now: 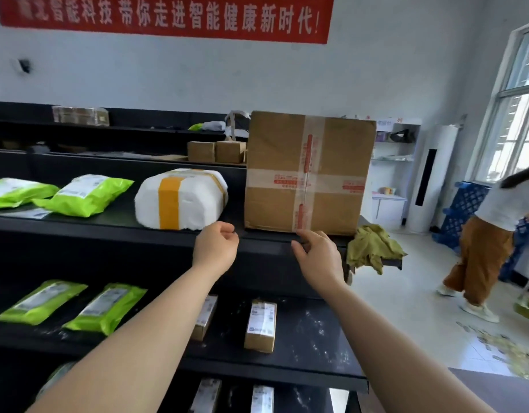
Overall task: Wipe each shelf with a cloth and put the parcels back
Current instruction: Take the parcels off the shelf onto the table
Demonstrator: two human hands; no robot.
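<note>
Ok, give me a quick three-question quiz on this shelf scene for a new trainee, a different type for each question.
1. True or false: the right hand holds the olive cloth.
2. Which item stands directly to the right of the white foam parcel on the shelf? A: a red bag. B: the large cardboard box. C: a plastic bucket.
3. Fill in: ___ green mailers are visible on that same shelf.

Key: 1 false, the cloth lies untouched at the shelf's right end. 2 B. 3 two.
</note>
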